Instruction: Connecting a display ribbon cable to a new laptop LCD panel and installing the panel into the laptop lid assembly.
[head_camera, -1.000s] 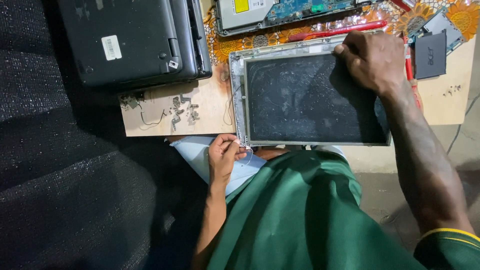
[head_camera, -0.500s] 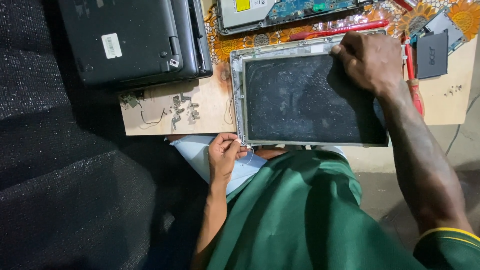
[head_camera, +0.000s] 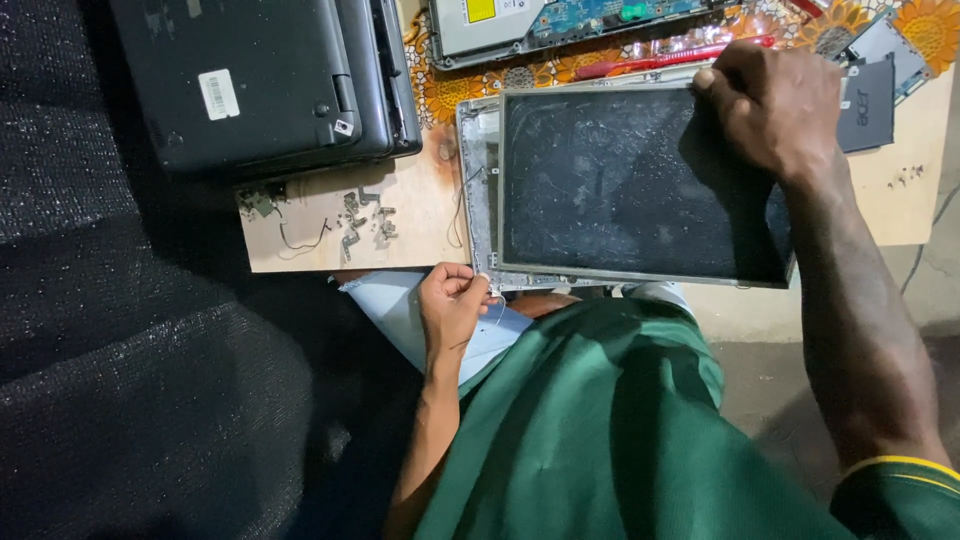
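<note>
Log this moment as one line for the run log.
left hand: pinching thin wire at panel corner | right hand: pressing top right of screen panel | board: loose screws, laptop behind

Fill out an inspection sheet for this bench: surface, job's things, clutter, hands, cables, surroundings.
Surface: bare wooden board, with a floral cloth at its far edge.
Job's things: dusty screen panel lying flat in its grey frame.
Clutter: closed black laptop, opened laptop base, red screwdriver, small metal brackets, dark flat part.
Hands: left hand pinches at the frame's near-left corner; right hand presses the panel's far-right corner.
Cables: thin wire beside the frame; another on the board.
Surroundings: dark woven mat; green garment.
</note>
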